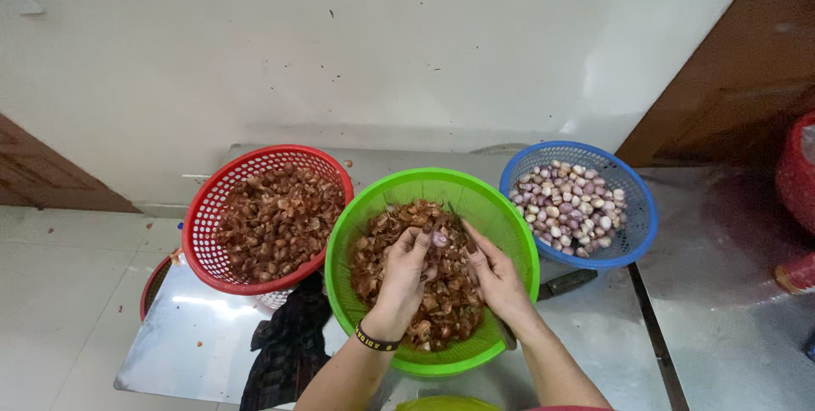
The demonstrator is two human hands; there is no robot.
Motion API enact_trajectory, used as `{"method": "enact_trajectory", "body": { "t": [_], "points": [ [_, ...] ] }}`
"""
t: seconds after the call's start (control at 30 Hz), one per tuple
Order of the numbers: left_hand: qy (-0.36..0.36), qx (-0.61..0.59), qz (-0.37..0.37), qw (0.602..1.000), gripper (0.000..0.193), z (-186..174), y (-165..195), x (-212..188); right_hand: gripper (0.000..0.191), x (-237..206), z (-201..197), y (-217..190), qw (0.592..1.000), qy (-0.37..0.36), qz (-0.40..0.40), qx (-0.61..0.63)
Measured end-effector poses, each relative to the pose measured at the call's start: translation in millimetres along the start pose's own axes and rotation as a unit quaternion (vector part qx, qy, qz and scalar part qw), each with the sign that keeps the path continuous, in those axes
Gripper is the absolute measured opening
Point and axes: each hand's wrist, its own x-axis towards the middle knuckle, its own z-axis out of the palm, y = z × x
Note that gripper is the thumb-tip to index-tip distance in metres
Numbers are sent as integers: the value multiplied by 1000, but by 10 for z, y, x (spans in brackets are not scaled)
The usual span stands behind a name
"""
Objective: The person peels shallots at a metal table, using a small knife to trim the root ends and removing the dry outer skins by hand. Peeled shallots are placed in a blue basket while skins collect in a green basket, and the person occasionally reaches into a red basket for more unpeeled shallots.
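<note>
Steel worktop (212,326) w/ 3 baskets: red (208,216) at left edge w/ unpeeled shallots, green (501,216) mid-front w/ skins, blue (637,216) at right w/ peeled ones. Both hands over green: left hand (406,271) pinches a shallot (439,239) at fingertips, right hand (495,275) closes in alongside, knife handle (567,283) behind it.

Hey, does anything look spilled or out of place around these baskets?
Only small things. A few brown skin scraps lie on the metal table behind the red basket, outside any basket. A dark cloth hangs crumpled over the table's front edge. The green basket and blue basket sit upright.
</note>
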Motion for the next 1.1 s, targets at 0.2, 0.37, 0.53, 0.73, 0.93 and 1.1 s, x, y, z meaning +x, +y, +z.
{"method": "enact_trajectory", "body": {
  "t": [0.2,0.37,0.53,0.73,0.93,1.1],
  "points": [
    [-36,47,-106,993,13,-72,-128,71,42,-55,51,-115,983,30,-108,-148],
    [-69,-86,-115,987,8,-206,-182,145,48,303,-558,-246,974,202,84,-50],
    [-114,-138,-100,979,20,-180,-56,120,49,386,-1012,-311,890,252,38,377],
    [-110,-1,-26,994,52,72,178,-65,51,-182,-240,-129,977,-127,1,173],
    [-166,105,82,977,63,101,230,-164,57,-309,42,-141,979,-128,18,158],
    [-130,109,69,983,30,-20,98,-66,64,-325,161,-169,965,-59,-254,9]
  ]
}}
